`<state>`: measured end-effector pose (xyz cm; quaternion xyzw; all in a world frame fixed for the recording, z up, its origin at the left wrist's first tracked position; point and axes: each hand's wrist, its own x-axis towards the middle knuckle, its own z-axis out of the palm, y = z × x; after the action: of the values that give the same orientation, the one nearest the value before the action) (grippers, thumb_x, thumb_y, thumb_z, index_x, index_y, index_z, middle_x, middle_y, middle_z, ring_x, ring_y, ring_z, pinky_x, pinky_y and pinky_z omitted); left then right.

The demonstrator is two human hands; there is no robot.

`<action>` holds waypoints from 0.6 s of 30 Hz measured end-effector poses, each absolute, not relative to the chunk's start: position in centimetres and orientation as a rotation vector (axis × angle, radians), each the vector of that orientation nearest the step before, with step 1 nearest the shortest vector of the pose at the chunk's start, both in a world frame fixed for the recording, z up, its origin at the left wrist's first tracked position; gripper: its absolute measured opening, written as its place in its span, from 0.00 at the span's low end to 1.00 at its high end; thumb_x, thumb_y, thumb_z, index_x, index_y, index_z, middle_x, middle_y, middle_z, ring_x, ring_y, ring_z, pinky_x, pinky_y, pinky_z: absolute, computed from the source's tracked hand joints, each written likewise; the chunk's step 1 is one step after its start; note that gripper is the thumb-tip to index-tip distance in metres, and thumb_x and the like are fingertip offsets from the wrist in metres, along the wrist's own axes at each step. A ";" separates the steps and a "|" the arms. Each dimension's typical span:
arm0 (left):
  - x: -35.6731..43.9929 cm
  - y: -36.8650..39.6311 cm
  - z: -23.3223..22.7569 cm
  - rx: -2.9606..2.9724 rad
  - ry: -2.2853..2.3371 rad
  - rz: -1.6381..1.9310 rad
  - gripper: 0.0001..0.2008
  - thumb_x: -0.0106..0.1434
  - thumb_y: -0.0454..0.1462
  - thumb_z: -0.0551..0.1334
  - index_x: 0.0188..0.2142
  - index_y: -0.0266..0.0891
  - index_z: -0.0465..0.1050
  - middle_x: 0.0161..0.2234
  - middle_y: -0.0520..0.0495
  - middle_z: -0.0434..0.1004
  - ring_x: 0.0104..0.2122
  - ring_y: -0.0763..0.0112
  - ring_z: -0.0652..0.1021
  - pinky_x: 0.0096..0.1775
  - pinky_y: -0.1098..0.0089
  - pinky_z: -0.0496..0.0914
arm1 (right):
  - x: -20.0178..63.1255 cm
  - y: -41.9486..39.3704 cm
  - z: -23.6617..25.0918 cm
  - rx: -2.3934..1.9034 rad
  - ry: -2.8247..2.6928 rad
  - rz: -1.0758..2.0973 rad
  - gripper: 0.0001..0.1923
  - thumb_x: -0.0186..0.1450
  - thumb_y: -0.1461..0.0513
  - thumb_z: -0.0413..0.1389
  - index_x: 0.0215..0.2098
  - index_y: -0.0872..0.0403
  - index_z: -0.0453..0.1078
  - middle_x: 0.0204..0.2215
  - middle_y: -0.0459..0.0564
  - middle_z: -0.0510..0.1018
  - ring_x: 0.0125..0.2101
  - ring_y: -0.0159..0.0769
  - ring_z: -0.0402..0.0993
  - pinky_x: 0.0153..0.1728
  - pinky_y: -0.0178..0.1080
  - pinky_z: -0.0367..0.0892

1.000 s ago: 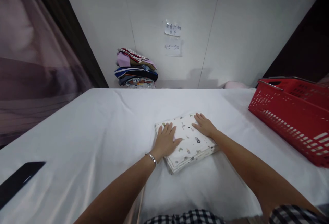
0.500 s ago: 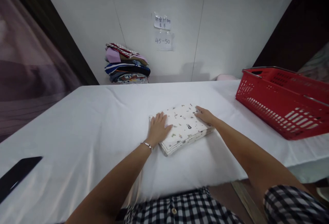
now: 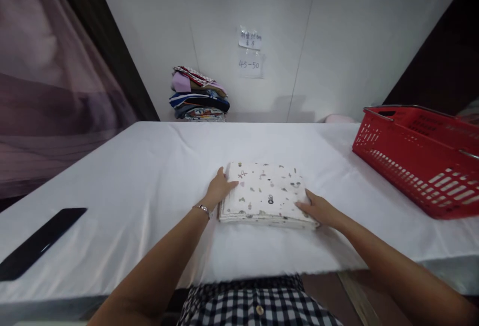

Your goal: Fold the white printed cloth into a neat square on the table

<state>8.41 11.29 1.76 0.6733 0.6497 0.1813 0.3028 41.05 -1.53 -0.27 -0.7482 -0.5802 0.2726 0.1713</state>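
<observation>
A folded white cloth (image 3: 269, 191) with small printed figures lies in several layers on the white-covered table. My left hand (image 3: 220, 187), with a bracelet at its wrist, holds the cloth's left edge, thumb on top and fingers along the side. At the opposite edge, my right hand (image 3: 317, 208) has its thumb on the upper layer, and its other fingers are partly hidden beside or beneath the cloth. The near edge of the cloth lies roughly parallel to the table's front edge.
A red plastic basket (image 3: 407, 161) with metal handles stands at the right. Several folded fabrics (image 3: 200, 99) are piled behind the table's far edge. A dark flat object (image 3: 43, 241) rests at the left. Paper signs (image 3: 250, 51) hang on the wall.
The folded cloth has turned so its near edge faces me squarely. My left hand has shifted from lying on top to its left edge; my right hand has come nearer. The view has shifted slightly.
</observation>
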 end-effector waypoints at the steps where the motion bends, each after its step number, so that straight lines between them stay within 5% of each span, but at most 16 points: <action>1: 8.3 11.3 1.9 1.772 1.724 0.460 0.42 0.53 0.45 0.63 0.62 0.34 0.45 0.56 0.35 0.64 0.51 0.55 0.71 0.50 0.64 0.64 | 41.1 -1.9 0.0 -2.119 -1.574 0.869 0.45 0.56 0.41 0.52 0.64 0.56 0.51 0.50 0.58 0.72 0.48 0.49 0.70 0.48 0.46 0.64; 5: 8.3 11.5 2.1 1.741 1.749 0.443 0.41 0.54 0.47 0.62 0.61 0.33 0.46 0.55 0.33 0.65 0.51 0.54 0.71 0.48 0.64 0.65 | 41.6 -0.2 1.8 -2.104 -1.215 1.089 0.49 0.58 0.42 0.51 0.66 0.58 0.39 0.45 0.61 0.75 0.38 0.48 0.75 0.35 0.44 0.71; 8: 8.4 12.6 2.0 1.688 1.770 0.436 0.41 0.56 0.51 0.59 0.62 0.33 0.46 0.56 0.33 0.64 0.51 0.55 0.71 0.47 0.64 0.66 | 42.0 3.3 2.2 -2.070 -1.203 0.992 0.48 0.59 0.45 0.52 0.67 0.57 0.37 0.52 0.61 0.70 0.42 0.47 0.73 0.35 0.42 0.71; 13: 8.7 15.9 1.7 1.900 1.656 0.440 0.42 0.53 0.50 0.62 0.62 0.36 0.49 0.61 0.36 0.57 0.56 0.57 0.66 0.51 0.66 0.63 | 43.5 9.0 1.4 -1.951 -1.559 0.934 0.43 0.51 0.51 0.61 0.62 0.54 0.56 0.57 0.56 0.65 0.53 0.49 0.64 0.50 0.43 0.64; 18: 8.2 19.6 2.3 1.963 1.451 0.218 0.47 0.45 0.49 0.67 0.62 0.38 0.51 0.60 0.38 0.59 0.56 0.56 0.67 0.50 0.68 0.65 | 45.0 12.7 2.0 -1.901 -1.745 1.153 0.40 0.41 0.53 0.66 0.53 0.55 0.68 0.51 0.56 0.72 0.50 0.51 0.68 0.51 0.44 0.63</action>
<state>8.22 19.64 2.31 0.7536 0.5571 0.0839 0.3387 44.98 12.73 2.02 -0.6643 -0.6096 0.4029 0.1571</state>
